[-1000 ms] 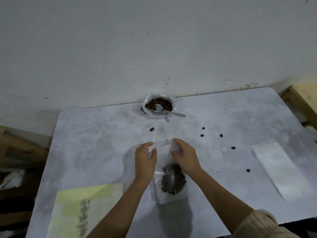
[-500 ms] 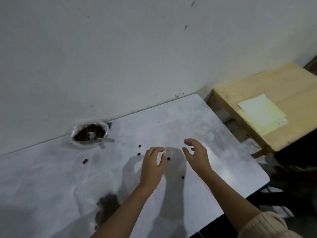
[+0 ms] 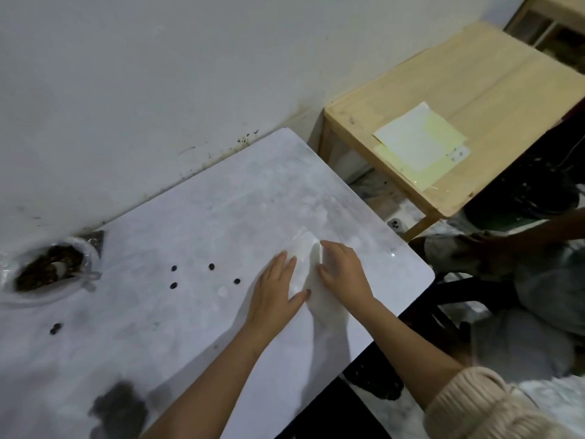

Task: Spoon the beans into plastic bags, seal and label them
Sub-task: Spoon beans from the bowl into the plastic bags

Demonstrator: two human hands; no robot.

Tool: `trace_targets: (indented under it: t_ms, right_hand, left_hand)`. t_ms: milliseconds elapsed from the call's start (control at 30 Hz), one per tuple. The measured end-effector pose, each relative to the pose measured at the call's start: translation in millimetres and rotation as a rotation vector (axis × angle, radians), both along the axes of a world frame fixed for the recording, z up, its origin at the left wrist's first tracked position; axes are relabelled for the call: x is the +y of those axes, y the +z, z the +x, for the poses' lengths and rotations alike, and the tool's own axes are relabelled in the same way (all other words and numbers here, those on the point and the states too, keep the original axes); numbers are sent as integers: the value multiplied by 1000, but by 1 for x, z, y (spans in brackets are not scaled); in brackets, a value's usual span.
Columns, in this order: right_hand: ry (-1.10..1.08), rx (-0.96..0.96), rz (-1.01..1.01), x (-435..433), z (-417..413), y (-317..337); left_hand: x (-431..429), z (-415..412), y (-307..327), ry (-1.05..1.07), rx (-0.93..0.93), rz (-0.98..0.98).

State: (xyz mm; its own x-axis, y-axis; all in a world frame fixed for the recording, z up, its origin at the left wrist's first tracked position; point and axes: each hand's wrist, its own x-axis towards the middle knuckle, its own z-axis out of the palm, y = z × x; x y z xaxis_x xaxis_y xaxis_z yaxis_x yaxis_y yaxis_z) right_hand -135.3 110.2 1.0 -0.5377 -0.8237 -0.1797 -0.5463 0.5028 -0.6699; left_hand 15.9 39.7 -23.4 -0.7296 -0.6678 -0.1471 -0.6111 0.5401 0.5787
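Note:
A pile of empty clear plastic bags (image 3: 326,305) lies near the right edge of the white table (image 3: 196,223). My left hand (image 3: 274,293) rests flat on the pile's left side with straight fingers. My right hand (image 3: 343,275) pinches the top bag's raised edge at the far end. The plastic-lined bowl of beans (image 3: 47,270) stands at the far left by the wall, with a spoon (image 3: 60,268) in it. A filled bag of beans (image 3: 117,410) lies blurred at the bottom left. Several loose beans (image 3: 211,266) are scattered mid-table.
A wooden side table (image 3: 493,90) with yellow and white paper sheets (image 3: 419,144) stands to the right, across a gap. Another person's arm (image 3: 525,239) and lap are at the right edge. The wall runs along the table's far side.
The view has swung right. Both hands left the filled bag, crossed to the right and now lie on the empty bags, the right hand lifting the top one's edge.

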Motion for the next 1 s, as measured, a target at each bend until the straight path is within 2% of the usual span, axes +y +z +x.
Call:
trace_targets:
  t_ms: [167,333,433,600,733,867,1000]
  right_hand:
    - [-3,-10,-34,1,4,-1]
    - [-100,-12,-158,-1,5,1]
    - [-167,-76,-228,-5,8,10]
    - [-196,-185,-328,-23,16,38]
    - [-89,-241,-400,-60,32,78]
    - [112,-272,-457,-113,71,123]
    - [291,-296,-492,-162,134,152]
  left_hand:
    - [4,-7,3,75,33,45]
    - [6,-10,7,112,80,68]
    - [2,-10,15,118,217,71]
    - [-23,4,61,252,517,320]
    - [-57,35,111,347,601,383]
    - [-94,89,152,420,622,402]
    - [-119,159,185,561,680,345]
